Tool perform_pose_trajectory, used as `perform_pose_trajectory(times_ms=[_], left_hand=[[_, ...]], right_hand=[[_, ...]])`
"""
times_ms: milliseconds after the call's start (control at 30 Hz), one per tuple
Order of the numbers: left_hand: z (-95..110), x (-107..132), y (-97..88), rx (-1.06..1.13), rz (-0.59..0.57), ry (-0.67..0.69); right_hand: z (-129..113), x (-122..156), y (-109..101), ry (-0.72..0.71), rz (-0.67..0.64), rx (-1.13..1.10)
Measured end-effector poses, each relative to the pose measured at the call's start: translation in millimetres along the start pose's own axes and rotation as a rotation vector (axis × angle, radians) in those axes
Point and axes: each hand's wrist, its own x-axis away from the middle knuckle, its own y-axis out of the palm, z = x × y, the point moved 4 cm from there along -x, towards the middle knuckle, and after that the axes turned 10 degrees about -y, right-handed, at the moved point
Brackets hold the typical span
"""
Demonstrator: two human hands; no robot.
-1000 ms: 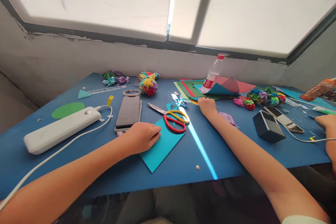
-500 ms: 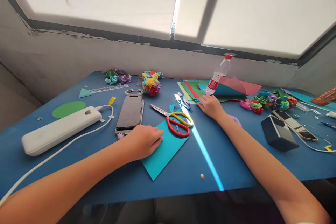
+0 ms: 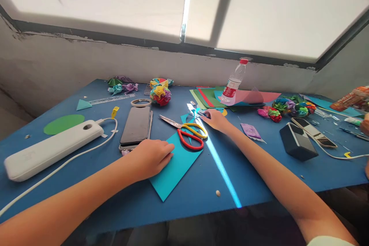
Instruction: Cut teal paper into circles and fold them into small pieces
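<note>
a: well, the teal sheet?
b: flat on the worktop; left hand presses its edge, grip loosely curled, pinching nothing; scissors lie on its far corner.
a: right hand?
b: beyond the scissors, fingertips at a small blue tool; can't tell its grip.

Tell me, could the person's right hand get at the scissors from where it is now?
Probably yes. The right hand rests close beside the scissors, near their handles, with nothing between; the left hand sits apart on the teal paper.
</note>
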Motion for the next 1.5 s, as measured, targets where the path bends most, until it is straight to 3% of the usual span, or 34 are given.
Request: perform_pose_trajectory(times_ms=[133,300,467,633,867,1133,1367,1500], left_hand=[[0.4,0.3,-1.5,0.014,-0.014,-0.006],[-0.6,-0.2,0.0,0.017,-0.034,-0.013],[-1.6,-1.1,1.7,0.004,-0.014,-0.009],[-1.3,-0.6,1.2,-0.001,-0.005,0.001],[-1.1,0.1,0.4,0.015,0.005,0.009],[-0.8,1.0,0.3,0.020,-0.007,0.002],[0.2,0.0,-0.6,0.006,-0.022,-0.003],[0.8,0.4,0.5,0.006,-0.033,-0.002]], right_hand=[[12.6,7.0,-5.2,0.008,-0.034,-0.069],[7.2,16.6,-16.3,-0.036,-0.021,-0.044],[3.9,15.2,-35.4,-0.069,0.059,0.050],[14.2,10.8,-48.4,-0.003,0.161,0.043],[1.0,20.6,-27.0,-0.139,-0.111,-0.158],[13.4,18.9,-22.6,-0.105,-0.184,-0.147],[55.2,14.2,-28.4,0.105,0.117,0.031],[71.8,14.7,-21.9,0.166,0.149,0.102]])
